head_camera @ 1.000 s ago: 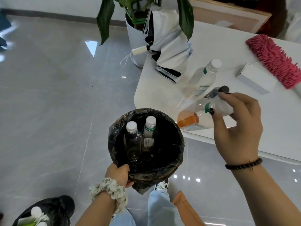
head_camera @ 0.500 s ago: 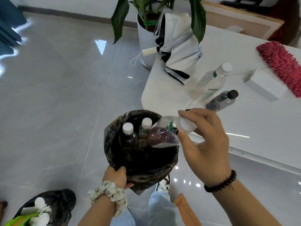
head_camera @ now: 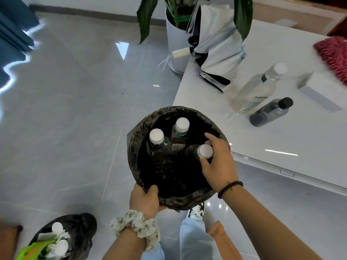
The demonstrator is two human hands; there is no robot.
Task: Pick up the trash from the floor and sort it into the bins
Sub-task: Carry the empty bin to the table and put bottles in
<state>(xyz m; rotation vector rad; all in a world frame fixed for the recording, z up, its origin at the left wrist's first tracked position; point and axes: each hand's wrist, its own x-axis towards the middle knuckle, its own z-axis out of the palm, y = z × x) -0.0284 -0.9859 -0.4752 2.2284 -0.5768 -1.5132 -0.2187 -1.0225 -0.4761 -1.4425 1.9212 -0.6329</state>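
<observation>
My left hand (head_camera: 145, 198) grips the near rim of a round bin lined with a black bag (head_camera: 139, 132), held up above the floor. Two white-capped plastic bottles (head_camera: 156, 136) stand upright inside it. My right hand (head_camera: 216, 162) reaches into the bin from the right and holds a third white-capped bottle (head_camera: 205, 151) by its neck, upright, beside the other two. On the white table lie a clear bottle (head_camera: 257, 87) with a white cap and a small dark bottle (head_camera: 271, 112) with a black cap.
A second black-bagged bin (head_camera: 82, 228) with white and green rubbish stands on the grey tiled floor at lower left. The white table (head_camera: 281, 147) also carries a white box (head_camera: 319, 91), a red mop head (head_camera: 334, 55) and a folded white-and-black bag (head_camera: 216, 44). A potted plant (head_camera: 176, 44) stands behind.
My right hand carried the bottle from above the table over to the bin and lowered it inside, now upright. My left hand keeps its grip on the bin rim.
</observation>
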